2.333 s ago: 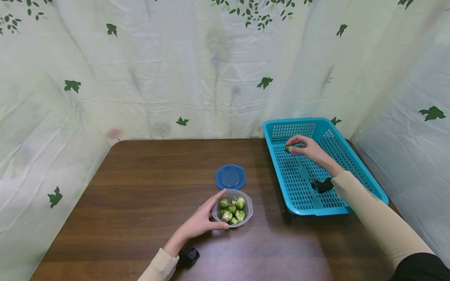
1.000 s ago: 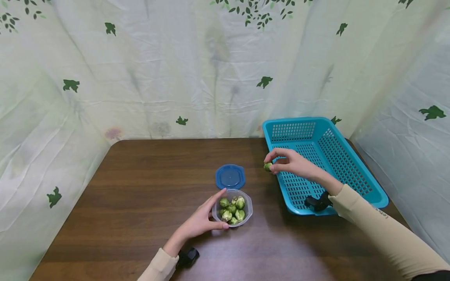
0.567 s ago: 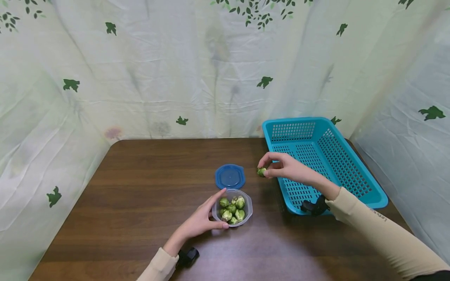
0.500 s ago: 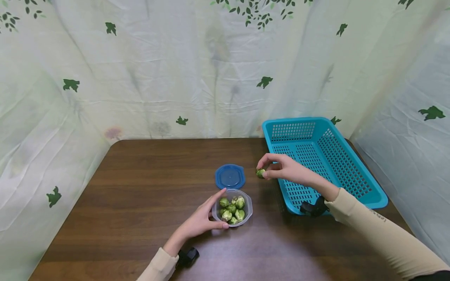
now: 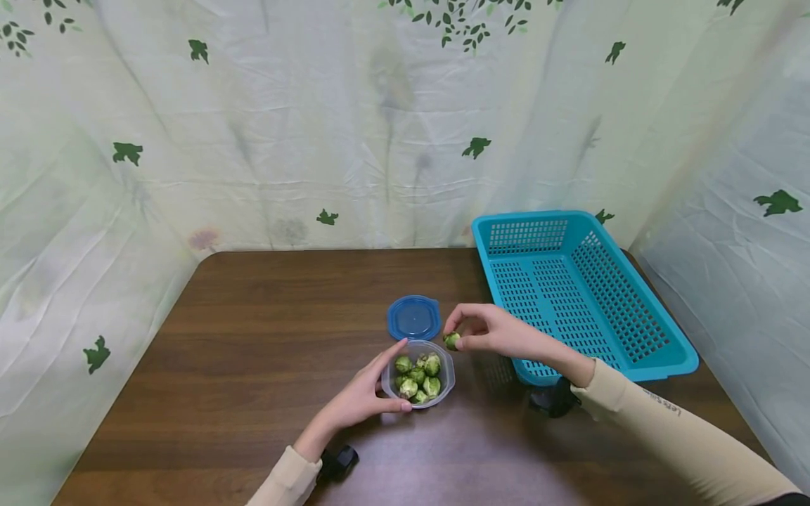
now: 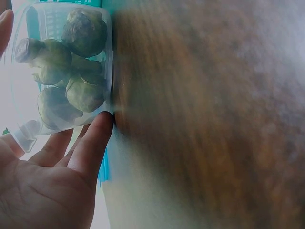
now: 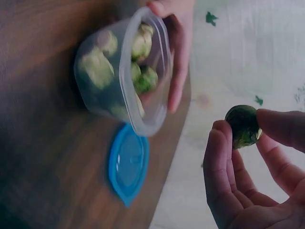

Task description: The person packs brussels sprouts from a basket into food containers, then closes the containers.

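A clear plastic container (image 5: 450, 368) stands on the table with several Brussels sprouts (image 5: 432, 386) inside. My left hand (image 5: 362, 395) holds it from the left, thumb at the near side and fingers round the far side. In the left wrist view, sprouts (image 6: 86, 33) show through the container's wall, and a fingertip lies low against it. My right hand (image 5: 492, 330) pinches one Brussels sprout (image 5: 451, 341) between thumb and fingertips, just right of and beyond the container's rim. The right wrist view shows this sprout (image 7: 243, 126) clear of the container.
Right behind the container lies its blue lid (image 5: 414, 318), flat on the brown wooden table (image 5: 278, 337). A blue perforated basket (image 5: 569, 302) stands at the back right, its near-left corner partly behind my right forearm. A patterned white curtain (image 5: 266, 140) encloses the table's back and sides.
My right hand has carried the sprout out of the blue basket, leftward and toward me, to beside the container. My left hand and the container have stayed in place.
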A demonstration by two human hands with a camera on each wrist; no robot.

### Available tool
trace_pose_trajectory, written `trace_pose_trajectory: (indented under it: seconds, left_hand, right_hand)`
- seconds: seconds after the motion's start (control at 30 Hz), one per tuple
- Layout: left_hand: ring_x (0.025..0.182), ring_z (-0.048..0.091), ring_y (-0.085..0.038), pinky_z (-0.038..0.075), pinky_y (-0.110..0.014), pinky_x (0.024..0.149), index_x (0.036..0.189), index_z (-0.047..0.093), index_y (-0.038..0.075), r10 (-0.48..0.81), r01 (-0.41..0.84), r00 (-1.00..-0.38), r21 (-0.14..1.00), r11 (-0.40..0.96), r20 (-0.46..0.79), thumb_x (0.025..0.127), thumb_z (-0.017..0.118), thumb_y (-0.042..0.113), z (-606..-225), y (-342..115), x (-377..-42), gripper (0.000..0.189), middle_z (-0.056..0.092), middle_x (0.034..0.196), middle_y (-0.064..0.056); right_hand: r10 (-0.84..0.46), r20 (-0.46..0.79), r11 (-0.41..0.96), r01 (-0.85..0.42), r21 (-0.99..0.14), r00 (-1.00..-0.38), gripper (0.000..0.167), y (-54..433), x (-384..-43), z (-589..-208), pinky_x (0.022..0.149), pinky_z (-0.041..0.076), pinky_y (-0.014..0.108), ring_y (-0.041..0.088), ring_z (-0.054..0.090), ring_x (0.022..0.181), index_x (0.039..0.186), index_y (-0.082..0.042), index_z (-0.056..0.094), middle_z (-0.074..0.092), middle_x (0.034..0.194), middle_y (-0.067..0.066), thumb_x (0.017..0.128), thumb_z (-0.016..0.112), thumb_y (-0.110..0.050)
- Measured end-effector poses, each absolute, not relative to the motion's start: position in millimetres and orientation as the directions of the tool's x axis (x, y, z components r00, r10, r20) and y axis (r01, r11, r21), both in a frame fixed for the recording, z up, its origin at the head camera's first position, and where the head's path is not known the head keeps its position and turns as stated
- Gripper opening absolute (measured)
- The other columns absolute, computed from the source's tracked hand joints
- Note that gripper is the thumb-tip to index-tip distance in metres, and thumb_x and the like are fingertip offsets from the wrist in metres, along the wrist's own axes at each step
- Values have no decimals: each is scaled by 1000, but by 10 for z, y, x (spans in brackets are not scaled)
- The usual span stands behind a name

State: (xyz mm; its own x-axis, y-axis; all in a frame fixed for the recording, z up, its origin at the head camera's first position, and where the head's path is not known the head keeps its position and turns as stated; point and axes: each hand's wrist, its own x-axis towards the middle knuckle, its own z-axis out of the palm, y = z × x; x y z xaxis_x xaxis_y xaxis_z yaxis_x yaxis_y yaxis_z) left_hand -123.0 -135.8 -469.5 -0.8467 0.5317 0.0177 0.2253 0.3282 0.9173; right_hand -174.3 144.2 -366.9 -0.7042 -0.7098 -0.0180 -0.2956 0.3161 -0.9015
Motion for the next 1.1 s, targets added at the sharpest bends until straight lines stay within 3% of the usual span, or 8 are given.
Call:
trace_pose_trajectory:
  seconds: [0.13, 0.37, 0.6, 1.1]
  left_hand:
    - [135, 31, -30, 41, -46, 97, 154, 19, 19, 529, 215, -849, 919, 331, 8, 80, 80, 25, -4683, -1350, -1222, 96, 32, 149, -13]
    - [135, 31, -29, 41, -48, 98, 154, 19, 21, 525, 201, -851, 919, 338, -6, 80, 79, 23, -4665, -1345, -1218, 95, 32, 150, -12]
    - [136, 30, -29, 40, -48, 98, 154, 20, 21, 526, 202, -851, 918, 341, -8, 80, 79, 24, -4659, -1350, -1215, 95, 30, 151, -12]
    - [136, 30, -30, 41, -49, 97, 154, 20, 20, 526, 211, -851, 911, 355, -8, 81, 79, 23, -4653, -1359, -1220, 94, 28, 152, -12]
  right_hand:
    - [-719, -14, 334, -329, -883, -695, 16, 1372, -1662, -3721, 69, 52, 32, 17, 61, 76, 106, -7, 62, 61, 107, 5, 90, 62, -4]
    - [-713, 10, 359, -377, -854, -701, 15, 1266, -1561, -3812, 74, 52, 32, 16, 62, 88, 105, -6, 62, 62, 105, 3, 90, 64, -4]
    - [-702, 29, 368, -397, -841, -711, 16, 1171, -1496, -3900, 73, 53, 30, 13, 62, 82, 104, -7, 62, 62, 104, 3, 89, 65, -2]
    - [-687, 67, 386, -441, -810, -724, 16, 1115, -1457, -4061, 70, 51, 30, 16, 61, 83, 103, -8, 63, 62, 103, 3, 89, 63, -1]
